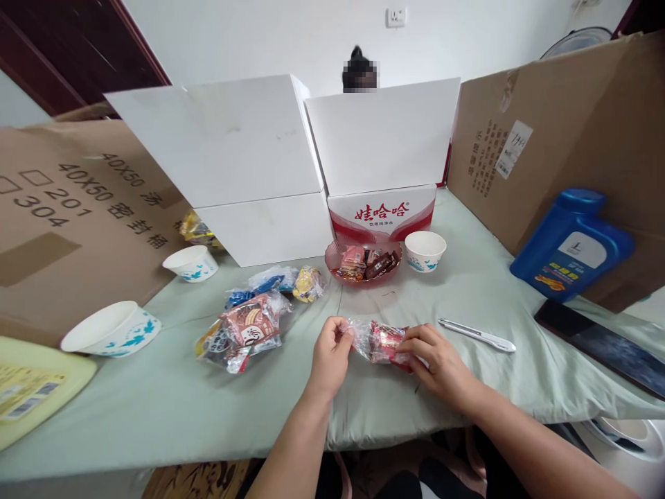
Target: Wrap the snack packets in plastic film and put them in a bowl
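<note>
Near the front of the table, a clear plastic bag with red wrapped snacks in it lies between my hands. My left hand pinches the clear, crumpled end of this bag. From the other side, my right hand has its curled fingers on the red snacks, gripping the bag. Beyond the hands stands a pink glass bowl that holds several small wrapped snacks. To the left lies a pile of packaged snacks, brown, blue and yellow, in clear plastic.
White paper bowls stand right of the glass bowl and at left. A utility knife, dark phone and blue jug are at right. White boxes and brown cartons border the table. A person is behind the boxes.
</note>
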A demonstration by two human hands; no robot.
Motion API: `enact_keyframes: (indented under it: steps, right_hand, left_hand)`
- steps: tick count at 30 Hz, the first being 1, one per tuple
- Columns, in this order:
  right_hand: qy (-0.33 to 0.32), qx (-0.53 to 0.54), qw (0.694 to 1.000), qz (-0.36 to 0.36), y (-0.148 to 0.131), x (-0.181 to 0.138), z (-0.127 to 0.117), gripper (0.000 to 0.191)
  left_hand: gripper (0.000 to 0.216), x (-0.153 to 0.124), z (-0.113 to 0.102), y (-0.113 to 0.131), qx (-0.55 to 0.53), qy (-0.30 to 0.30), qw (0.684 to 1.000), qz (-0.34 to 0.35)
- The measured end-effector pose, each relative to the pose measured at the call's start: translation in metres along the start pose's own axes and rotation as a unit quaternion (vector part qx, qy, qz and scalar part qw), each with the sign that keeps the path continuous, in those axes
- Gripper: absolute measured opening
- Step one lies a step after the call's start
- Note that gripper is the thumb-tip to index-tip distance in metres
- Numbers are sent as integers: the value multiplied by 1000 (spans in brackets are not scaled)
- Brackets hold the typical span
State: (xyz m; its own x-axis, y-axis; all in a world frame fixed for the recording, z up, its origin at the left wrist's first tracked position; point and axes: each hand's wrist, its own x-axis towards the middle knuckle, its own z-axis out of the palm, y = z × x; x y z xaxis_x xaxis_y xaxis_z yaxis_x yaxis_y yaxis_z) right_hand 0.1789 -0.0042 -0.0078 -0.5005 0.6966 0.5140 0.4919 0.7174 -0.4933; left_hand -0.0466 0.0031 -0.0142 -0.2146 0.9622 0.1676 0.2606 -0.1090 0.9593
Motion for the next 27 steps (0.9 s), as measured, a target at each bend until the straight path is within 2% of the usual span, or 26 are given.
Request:
enact_keyframes:
  steps: [2, 4, 6, 8, 9, 11, 14, 16, 18, 20, 22, 24, 25, 27]
  right_hand:
    - [41, -1, 999, 1, 6, -1, -7, 22]
    - [87, -15, 996, 18, 12, -3, -13, 20]
    - [123, -30, 991, 52, 19, -5, -18, 18]
    - [145, -39, 985, 82, 25, -6, -22, 18]
    - [155, -40, 983, 91, 27, -7, -24, 19]
    - [181, -36, 979, 90, 27, -8, -26, 20]
    - [183, -15, 981, 57, 20, -10, -25, 17]
    - [129, -12, 990, 54, 16, -11, -23, 19]
    - [71, -17, 995, 71, 14, -12, -22, 33]
    - [51, -23, 995, 86, 14, -12, -23, 40]
    - [69, -31, 995, 68, 12, -11, -28, 37]
    - [86, -26, 996, 22, 6, -10, -34, 30]
    - [73, -13, 997, -6, 2, -10, -37, 28]
    - [-11, 27, 999, -46, -8, -10, -40, 27]
  left_hand:
    - [8, 6, -16, -5, 78, 44, 996, -6]
    - [18, 10, -29, -5, 186, 115, 975, 32]
    - [27, 9, -35, 0, 271, 186, 936, 124]
    - [30, 4, -33, 7, 309, 201, 899, 236]
    - [29, 1, -29, 11, 315, 172, 890, 280]
    - [28, -6, -18, 18, 329, 73, 884, 324]
    - [29, -12, 0, 22, 373, -43, 865, 332]
    - [24, -14, 8, 24, 391, -66, 856, 332]
    - [18, -16, 10, 27, 388, -71, 857, 331]
    - [21, -22, 6, 34, 384, -76, 861, 326]
    - [23, -33, -1, 46, 396, -125, 859, 300]
    - [23, -47, -7, 59, 422, -232, 843, 241]
    - [21, -54, -9, 65, 428, -290, 832, 201]
    - [15, -63, -11, 71, 439, -366, 811, 127]
